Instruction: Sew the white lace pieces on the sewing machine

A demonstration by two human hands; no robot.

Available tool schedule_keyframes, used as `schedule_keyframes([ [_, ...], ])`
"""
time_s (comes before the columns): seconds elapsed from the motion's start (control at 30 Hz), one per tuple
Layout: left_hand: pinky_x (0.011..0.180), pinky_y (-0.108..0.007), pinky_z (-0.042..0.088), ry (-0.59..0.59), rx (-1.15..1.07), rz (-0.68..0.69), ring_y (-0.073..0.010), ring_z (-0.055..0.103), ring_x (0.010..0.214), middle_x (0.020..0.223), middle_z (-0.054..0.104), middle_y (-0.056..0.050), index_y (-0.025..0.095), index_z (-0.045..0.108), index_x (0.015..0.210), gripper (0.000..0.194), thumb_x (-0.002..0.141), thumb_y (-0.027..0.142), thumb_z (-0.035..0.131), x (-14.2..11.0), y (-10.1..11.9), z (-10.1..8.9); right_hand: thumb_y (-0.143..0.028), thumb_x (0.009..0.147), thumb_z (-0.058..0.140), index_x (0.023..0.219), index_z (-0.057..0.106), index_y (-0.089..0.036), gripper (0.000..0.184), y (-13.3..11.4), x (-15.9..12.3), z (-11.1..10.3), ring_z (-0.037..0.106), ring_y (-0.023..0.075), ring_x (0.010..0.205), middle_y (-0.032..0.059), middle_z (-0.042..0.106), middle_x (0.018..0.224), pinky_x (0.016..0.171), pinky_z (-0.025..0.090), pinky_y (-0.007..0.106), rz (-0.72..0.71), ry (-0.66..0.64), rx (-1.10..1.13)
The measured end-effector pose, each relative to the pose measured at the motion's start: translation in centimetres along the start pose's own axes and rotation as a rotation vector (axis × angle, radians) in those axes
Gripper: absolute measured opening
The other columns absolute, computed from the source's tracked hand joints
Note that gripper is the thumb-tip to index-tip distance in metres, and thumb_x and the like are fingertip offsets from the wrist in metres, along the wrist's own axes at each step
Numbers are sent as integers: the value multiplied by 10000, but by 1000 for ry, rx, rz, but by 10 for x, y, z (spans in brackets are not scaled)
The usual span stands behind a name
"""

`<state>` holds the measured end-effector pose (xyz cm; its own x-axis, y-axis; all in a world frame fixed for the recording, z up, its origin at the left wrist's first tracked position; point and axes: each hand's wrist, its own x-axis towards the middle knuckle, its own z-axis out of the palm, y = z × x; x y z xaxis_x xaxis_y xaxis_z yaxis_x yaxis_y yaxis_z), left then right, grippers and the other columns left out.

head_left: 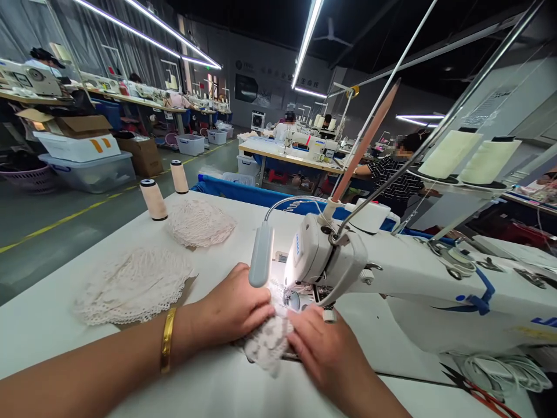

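White, patterned lace fabric [266,343] lies beneath the front end of the white metal sewing machine [404,264]. Before the machine, left hand [235,305] and right hand [325,347], fingers curled nearly closed, hold the fabric.

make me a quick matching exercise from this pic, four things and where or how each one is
1. lace piece
2. bracelet
3. lamp
4. two peach thread cones

A. lit, beside the head of the sewing machine
B. standing upright near the lace piles
C. between the left hand and the right hand
D. gold, around a wrist

Pairs: 1-C, 2-D, 3-A, 4-B
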<state>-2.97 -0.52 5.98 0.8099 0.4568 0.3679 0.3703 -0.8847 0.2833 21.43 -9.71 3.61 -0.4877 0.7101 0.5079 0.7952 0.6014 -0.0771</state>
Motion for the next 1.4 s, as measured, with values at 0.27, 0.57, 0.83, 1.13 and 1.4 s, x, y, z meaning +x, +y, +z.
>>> schedule_keyframes([
  [0.27, 724, -367, 429, 63, -54, 110, -229, 545, 823, 926, 633, -80, 189, 638, 880, 191, 989, 185, 481, 3, 5, -3, -164, 1032, 522, 1176, 669, -215, 211, -4, -4, -10, 626, 267, 981, 97, 717, 1115, 793, 536, 384, 1, -27, 136],
  [0.57, 857, -408, 479, -64, -163, 72, -268, 594, 986, 1111, 628, -93, 211, 710, 999, 106, 955, 281, 643, -2, 19, 10, -13, 913, 463, 804, 600, -238, 285, 32, -9, -20, 603, 271, 805, 57, 615, 728, 720, 513, 395, 74, 111, -117],
  [0.83, 857, -376, 496, -104, -200, 69, -243, 637, 956, 1053, 683, -86, 208, 682, 1078, 135, 983, 199, 586, -3, 10, 9, -84, 1001, 465, 1158, 657, -251, 300, -11, -1, -9, 634, 247, 899, 67, 706, 999, 753, 519, 356, 41, -132, 165],
  [1.13, 864, -381, 505, -64, -103, 136, -240, 648, 923, 986, 709, -85, 200, 705, 984, 128, 971, 154, 586, -3, 18, 9, -42, 976, 489, 1166, 655, -229, 314, -2, -7, -8, 629, 268, 922, 72, 699, 951, 789, 493, 368, 27, -115, 117],
  [1.4, 830, -379, 490, -11, -44, 145, -234, 642, 880, 956, 718, -73, 207, 717, 1029, 142, 965, 154, 602, -3, 18, 11, -48, 985, 470, 1147, 654, -237, 309, -3, -7, -5, 627, 263, 926, 63, 695, 936, 786, 484, 359, 61, -135, 114],
])
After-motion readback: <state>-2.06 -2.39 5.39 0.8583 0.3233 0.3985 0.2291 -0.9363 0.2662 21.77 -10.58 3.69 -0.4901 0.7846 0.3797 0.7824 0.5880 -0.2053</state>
